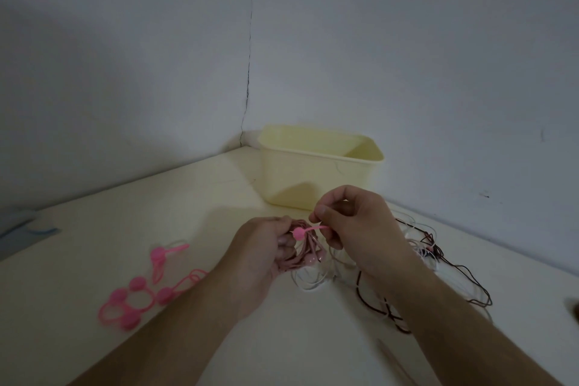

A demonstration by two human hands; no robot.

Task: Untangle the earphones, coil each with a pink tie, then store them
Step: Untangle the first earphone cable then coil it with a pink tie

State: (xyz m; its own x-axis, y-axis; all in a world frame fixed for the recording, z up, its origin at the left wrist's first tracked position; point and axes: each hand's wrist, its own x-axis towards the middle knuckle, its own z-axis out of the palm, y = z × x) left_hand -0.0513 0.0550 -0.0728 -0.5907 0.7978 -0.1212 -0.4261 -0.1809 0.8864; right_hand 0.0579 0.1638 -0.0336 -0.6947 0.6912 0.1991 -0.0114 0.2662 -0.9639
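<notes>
My left hand [260, 257] grips a coiled bundle of pink earphones [305, 255] above the cream table. A pink tie [308, 231] wraps the bundle, its round head against the coil. My right hand [354, 229] pinches the tie's thin tail and holds it out to the right. Beneath and to the right of my hands lies a tangle of white and dark brown earphone cords [438, 273]. Several spare pink ties [147, 291] lie in a heap at the left. A pale yellow bin [313, 175] stands open behind my hands.
The table [156, 213] sits in a corner, with grey walls close behind the bin and along the right. A blue object [22, 229] lies at the far left edge. A thin pale stick [394, 360] lies near the front, and a dark object [575, 307] shows at the right edge.
</notes>
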